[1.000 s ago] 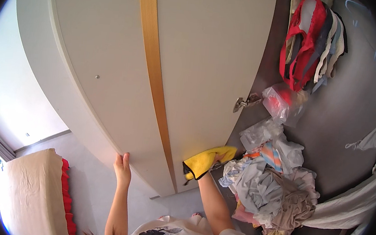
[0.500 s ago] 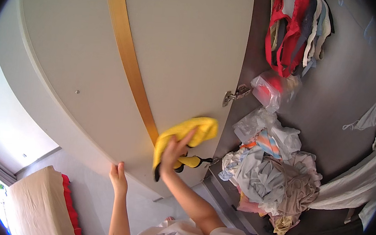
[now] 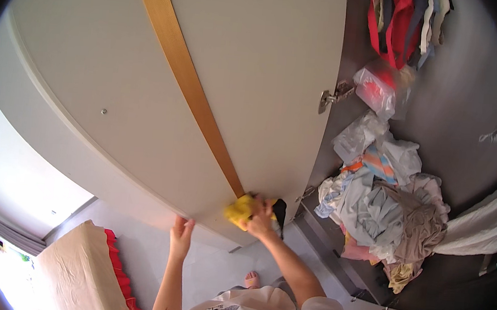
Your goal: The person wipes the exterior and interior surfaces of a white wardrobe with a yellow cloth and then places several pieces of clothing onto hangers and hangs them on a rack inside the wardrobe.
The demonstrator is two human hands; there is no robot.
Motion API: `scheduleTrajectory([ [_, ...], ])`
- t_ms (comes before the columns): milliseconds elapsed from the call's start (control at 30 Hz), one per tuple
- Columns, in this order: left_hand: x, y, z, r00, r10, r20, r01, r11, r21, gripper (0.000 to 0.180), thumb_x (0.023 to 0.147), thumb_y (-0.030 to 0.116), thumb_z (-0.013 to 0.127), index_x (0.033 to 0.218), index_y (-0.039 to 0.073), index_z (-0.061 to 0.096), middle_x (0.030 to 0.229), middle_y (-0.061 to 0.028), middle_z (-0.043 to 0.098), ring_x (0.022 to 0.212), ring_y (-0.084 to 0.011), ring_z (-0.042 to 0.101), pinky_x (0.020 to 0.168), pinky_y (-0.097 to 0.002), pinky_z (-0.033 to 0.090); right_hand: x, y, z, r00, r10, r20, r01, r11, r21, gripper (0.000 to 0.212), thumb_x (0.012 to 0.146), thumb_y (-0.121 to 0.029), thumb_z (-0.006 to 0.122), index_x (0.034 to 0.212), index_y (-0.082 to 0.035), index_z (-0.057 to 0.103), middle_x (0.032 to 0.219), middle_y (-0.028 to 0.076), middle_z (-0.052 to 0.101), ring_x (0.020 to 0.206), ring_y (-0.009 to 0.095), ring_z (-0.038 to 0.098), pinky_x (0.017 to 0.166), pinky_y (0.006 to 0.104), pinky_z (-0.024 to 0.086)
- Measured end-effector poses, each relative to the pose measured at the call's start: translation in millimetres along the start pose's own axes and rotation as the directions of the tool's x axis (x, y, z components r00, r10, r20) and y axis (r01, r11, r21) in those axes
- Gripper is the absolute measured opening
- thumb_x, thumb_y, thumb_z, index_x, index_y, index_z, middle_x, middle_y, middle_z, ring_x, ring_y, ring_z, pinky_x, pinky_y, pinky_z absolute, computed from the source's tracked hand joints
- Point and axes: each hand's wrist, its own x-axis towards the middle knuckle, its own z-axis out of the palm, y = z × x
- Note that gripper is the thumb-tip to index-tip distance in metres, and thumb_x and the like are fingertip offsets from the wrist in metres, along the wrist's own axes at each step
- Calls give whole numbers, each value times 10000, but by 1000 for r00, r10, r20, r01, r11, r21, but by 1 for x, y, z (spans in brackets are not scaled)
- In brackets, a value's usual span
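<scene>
A pale wardrobe door [image 3: 266, 91] stands swung out in front of me, with a wood-coloured strip [image 3: 187, 80] running down its inner face. My right hand [image 3: 261, 221] is closed on a bunched yellow cloth [image 3: 239, 211] with a dark edge. It presses the cloth to the door's lower part, at the foot of the strip. Motion blurs the cloth a little. At the door's free edge, my left hand [image 3: 180, 238] has its fingers closed round the rim; part of them is hidden behind it.
Right of the door, the wardrobe holds a heap of crumpled clothes [image 3: 375, 206], plastic bags [image 3: 378, 87] and hanging red garments [image 3: 401, 29]. Metal hinges [image 3: 327, 100] join door and frame. A bed [image 3: 79, 267] with red trim is at lower left.
My right hand has moved the yellow cloth down the door, and the cloth is now more bunched. The left hand still holds the edge. My view has shifted slightly.
</scene>
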Motion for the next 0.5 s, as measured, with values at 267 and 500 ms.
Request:
scheduleTrajectory([
  [267,-1,-77,-2,986,-145,76,120,954,275,274,940,184,577,1149,7,569,954,-130,670,908,-192,630,788,-319,492,57,101,-30,627,648,-431,-446,753,483,641,921,-473,424,1416,-69,366,1427,281,311,1306,433,311,1077,507,263],
  [500,1,-89,-4,998,-61,31,42,897,439,323,936,282,575,916,-35,635,774,-169,679,714,-251,652,673,-359,502,31,33,46,126,966,225,-142,-207,968,656,971,-583,210,1402,-106,339,1391,120,406,1187,301,482,980,454,414],
])
